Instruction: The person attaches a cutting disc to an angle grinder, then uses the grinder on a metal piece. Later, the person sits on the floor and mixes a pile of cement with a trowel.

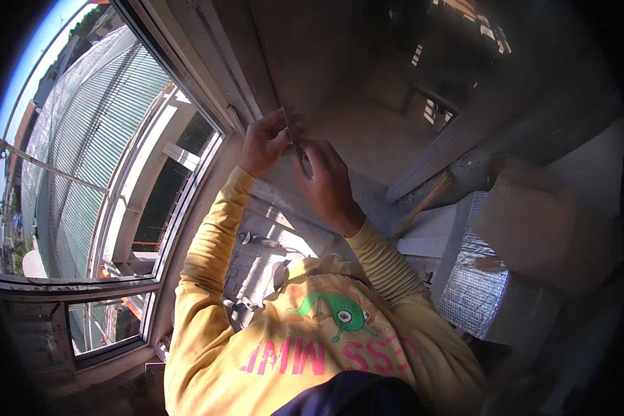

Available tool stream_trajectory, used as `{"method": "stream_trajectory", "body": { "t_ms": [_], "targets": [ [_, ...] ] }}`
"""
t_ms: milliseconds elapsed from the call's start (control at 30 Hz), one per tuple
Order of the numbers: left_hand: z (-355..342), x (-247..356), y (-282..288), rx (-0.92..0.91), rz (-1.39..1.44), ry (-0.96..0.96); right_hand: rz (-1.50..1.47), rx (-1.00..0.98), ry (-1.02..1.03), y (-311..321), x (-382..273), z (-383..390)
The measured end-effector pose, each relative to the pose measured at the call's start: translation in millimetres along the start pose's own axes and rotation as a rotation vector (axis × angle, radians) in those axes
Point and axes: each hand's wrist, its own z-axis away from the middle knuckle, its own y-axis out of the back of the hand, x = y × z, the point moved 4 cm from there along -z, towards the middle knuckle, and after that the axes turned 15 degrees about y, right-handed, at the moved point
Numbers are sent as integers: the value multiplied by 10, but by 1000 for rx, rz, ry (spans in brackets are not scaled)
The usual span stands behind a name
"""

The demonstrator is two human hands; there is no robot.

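Note:
Raised in front of me at the upper middle, my left hand (260,145) grips a thin, flat, dark-edged piece (288,123), held upright beside a wall edge by the window. My right hand (322,184) is just right of and below it, fingers curled on the lower part of the same piece. I cannot tell exactly what the piece is. Both forearms are in yellow sleeves.
An open-looking window frame (156,277) fills the left, with netted scaffolding outside. Below my hands a tool (260,239) lies on a dusty white surface. At the right are silver bubble foil (475,298), brown cardboard-like material (541,229) and a thin wooden strip (419,204).

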Motion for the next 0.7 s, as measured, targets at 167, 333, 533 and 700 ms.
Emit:
{"method": "stream_trajectory", "body": {
  "t_ms": [167,333,533,700],
  "targets": [
    [-318,314,-127,-7,-68,-69,101,49,-14,144,165,-116],
    [-479,421,-198,-19,10,-80,122,87,19,263,213,-238],
    [-475,483,-215,-16,-13,-119,118,110,46,321,170,-280],
    [-400,491,-233,-17,30,-108,103,126,59,327,127,-255]
  ]
}}
